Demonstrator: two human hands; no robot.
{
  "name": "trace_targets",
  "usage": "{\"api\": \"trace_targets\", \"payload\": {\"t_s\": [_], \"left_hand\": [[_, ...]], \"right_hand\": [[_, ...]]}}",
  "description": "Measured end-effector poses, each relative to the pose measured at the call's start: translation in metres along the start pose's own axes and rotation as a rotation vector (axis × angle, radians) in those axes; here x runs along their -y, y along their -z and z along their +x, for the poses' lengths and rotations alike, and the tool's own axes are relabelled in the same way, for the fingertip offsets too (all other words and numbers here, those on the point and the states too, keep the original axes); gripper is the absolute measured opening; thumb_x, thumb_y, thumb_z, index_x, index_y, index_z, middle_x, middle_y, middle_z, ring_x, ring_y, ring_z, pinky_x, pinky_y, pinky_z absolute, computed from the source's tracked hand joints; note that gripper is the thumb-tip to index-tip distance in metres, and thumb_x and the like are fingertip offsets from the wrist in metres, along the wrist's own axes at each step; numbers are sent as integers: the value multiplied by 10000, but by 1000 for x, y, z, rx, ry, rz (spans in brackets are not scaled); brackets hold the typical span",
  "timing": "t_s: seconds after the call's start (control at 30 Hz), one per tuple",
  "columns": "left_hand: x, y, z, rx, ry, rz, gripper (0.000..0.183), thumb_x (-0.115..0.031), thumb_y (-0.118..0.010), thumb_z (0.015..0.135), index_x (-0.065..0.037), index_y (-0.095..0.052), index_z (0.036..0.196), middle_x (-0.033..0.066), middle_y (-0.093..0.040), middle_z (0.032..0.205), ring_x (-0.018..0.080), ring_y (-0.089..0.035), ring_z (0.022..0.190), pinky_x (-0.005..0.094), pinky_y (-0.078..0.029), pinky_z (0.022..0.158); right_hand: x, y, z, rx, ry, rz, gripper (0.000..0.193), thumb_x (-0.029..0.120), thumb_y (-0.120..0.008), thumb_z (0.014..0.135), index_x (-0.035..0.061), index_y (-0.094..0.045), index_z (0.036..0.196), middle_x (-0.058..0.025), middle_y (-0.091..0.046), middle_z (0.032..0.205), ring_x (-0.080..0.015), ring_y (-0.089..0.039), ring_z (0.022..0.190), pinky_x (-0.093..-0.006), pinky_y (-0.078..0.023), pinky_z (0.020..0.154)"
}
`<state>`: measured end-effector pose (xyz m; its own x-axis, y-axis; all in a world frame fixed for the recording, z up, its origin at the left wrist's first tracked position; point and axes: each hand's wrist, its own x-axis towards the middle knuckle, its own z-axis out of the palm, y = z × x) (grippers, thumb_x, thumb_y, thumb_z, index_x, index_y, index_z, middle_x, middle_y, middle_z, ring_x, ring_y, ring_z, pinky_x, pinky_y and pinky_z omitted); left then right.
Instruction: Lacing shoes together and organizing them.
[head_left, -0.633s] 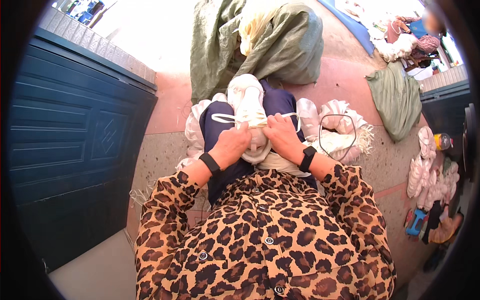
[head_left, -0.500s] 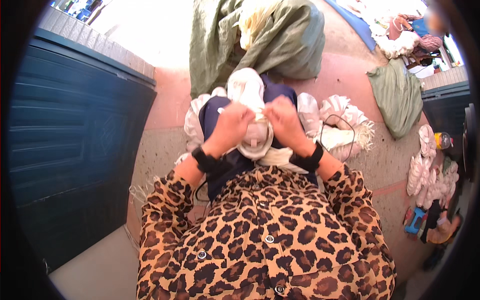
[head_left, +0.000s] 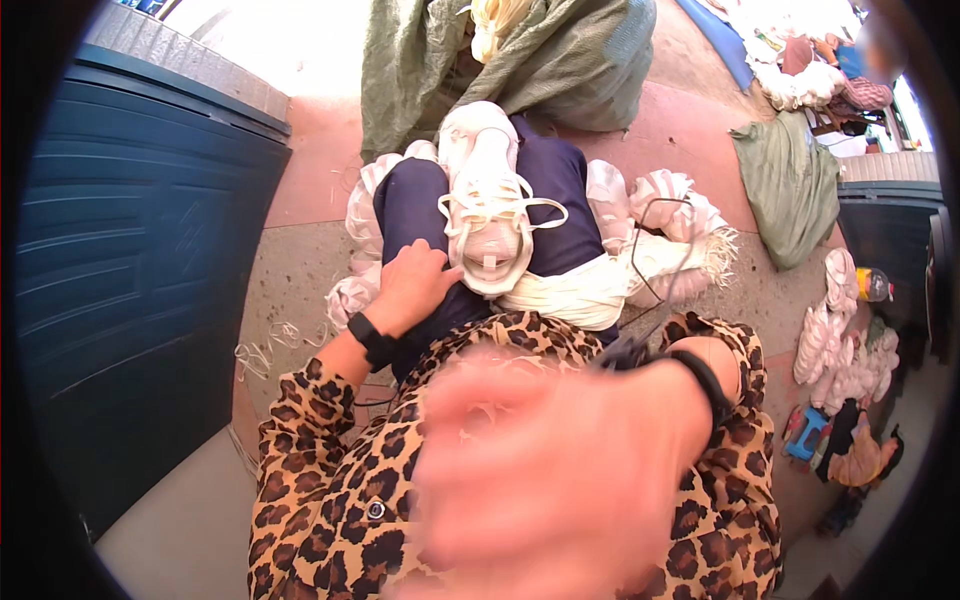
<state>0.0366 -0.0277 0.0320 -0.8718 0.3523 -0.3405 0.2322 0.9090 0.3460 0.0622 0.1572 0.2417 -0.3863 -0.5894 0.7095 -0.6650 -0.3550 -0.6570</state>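
A white sneaker (head_left: 483,240) lies in my lap between my thighs, its white lace (head_left: 490,205) tied in a bow with a loop out to the right. My left hand (head_left: 415,285) rests on my left thigh at the shoe's near end. Its fingers are loosely extended, a fingertip touching or almost touching the shoe's side. Close in front of my chest, my right hand (head_left: 560,470) is large and smeared by motion; its fingers cannot be made out. A bundle of white laces (head_left: 570,292) stretches across my right thigh beside the shoe.
White shoes (head_left: 665,195) are heaped on the floor to my right, and more (head_left: 365,210) to my left. A green sack (head_left: 590,75) stands ahead. Blue metal doors (head_left: 150,220) flank the left. At far right are a bottle (head_left: 873,285), a blue stool (head_left: 806,432) and another person (head_left: 862,90).
Both hands have left the lace, which now shows as a bow. My left hand dropped to the shoe's near end. My right hand swung up toward my chest.
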Motion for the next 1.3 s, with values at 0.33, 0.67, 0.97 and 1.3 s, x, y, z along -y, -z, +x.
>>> {"api": "trace_targets", "payload": {"t_s": [0.33,0.67,0.97,1.3], "left_hand": [[-5,-29,-5,-282,-24,77,240,-304,-690,717,-66,-671,697,74,-544,739,259,-502,848,380,-416,612],[1,-77,2,-283,213,-373,257,-192,-565,789,14,-540,940,183,-639,714,327,-621,627,414,-366,655],[107,103,76,-712,186,-874,462,-374,-654,784,55,-611,619,224,-578,587,304,-577,492,395,-463,499],[173,279,-45,-777,457,-1991,212,-27,-569,795,-55,-402,666,-2,-396,562,69,-264,388,202,-268,393]], "right_hand": [[6,13,10,-103,272,-11,74,84,-556,794,47,-612,825,-17,-519,729,-140,-494,582,-318,-447,653],[-180,70,-198,-69,-933,-695,207,48,-549,867,-9,-591,1061,-119,-633,915,-210,-614,805,-301,-482,737],[-221,73,-206,-161,-867,-1147,123,159,-591,820,119,-660,913,-110,-652,757,-290,-632,665,-364,-494,615],[-224,70,-198,-108,-957,-1280,139,197,-584,776,170,-656,891,-96,-656,746,-316,-631,677,-409,-493,605]]}}
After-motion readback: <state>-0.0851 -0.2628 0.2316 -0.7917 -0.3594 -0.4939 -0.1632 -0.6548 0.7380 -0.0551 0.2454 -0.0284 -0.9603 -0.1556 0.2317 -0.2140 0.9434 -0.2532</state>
